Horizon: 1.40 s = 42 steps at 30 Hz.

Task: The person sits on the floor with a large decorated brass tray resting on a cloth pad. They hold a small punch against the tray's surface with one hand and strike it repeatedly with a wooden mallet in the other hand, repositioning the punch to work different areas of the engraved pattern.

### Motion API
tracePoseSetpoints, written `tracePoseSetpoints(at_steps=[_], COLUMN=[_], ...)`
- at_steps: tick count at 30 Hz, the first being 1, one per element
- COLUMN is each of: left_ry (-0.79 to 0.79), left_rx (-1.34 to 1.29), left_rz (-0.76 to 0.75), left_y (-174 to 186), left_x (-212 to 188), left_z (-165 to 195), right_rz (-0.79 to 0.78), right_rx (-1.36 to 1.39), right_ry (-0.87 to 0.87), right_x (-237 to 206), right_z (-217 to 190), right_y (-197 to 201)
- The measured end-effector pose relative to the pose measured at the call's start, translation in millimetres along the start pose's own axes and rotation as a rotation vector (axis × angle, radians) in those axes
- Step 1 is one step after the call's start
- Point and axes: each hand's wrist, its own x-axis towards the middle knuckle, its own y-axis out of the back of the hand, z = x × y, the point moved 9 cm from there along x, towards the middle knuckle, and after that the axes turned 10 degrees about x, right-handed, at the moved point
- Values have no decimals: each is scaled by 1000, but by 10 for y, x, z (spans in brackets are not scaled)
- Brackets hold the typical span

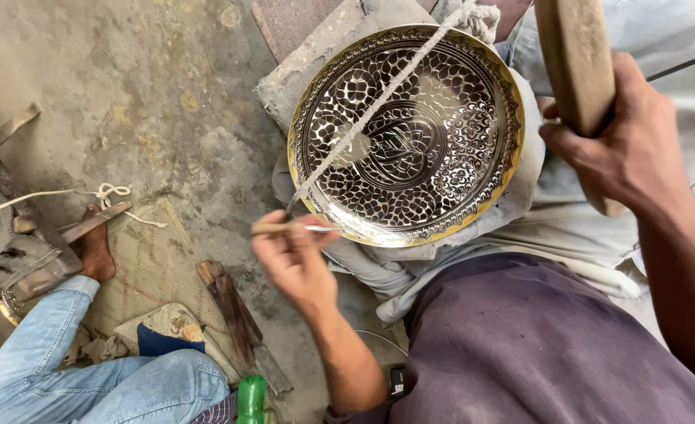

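Left hand (292, 255) is pinched shut on a thin chisel (292, 228), a wooden-handled tool with a metal tip, held level. The tip points right, away from the fingers, and meets the lower-left rim of the engraved metal plate (406, 133). The plate lies just above and to the right of this hand, round, with a gold rim and dark cut-out floral pattern, tilted slightly on a pad of grey cloth (520, 212).

Right hand (622, 149) is clamped around a wooden mallet (579, 71), a thick flat piece of wood, raised off the plate. The plate sits just to the left of this hand, not touching the mallet. The mallet runs up past the fingers to the top edge.

A twisted cord (379, 98) runs diagonally across the plate face, from a knot far above the left hand down to a point near the chisel tip.

To the left of the left hand, well apart: another person's leg in blue jeans (65, 369), a bare foot (96, 247) on a woven mat (151, 267), a dark wooden block (234, 310), and a green bottle (251, 396) below.
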Motion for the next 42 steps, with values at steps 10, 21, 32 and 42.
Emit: tracePoseSetpoints(at_steps=[10,21,32,42], left_ry=[-75,-189,-253,-246], left_rx=[201,376,375,326], left_rz=[-586,-739,-764,-772], left_y=[-1534,-1728,-1739,-1722], left_x=[-448,-445,-376,-361], left_z=[-13,-111,-2,14], right_rz=[-90,-195,-375,-391], right_rx=[-362,-575,-692,-638], right_ry=[140,311,99,138], right_x=[-122,-107,-34,34], right_z=[-206,-460,-300,-281], right_y=[204,141,12,2])
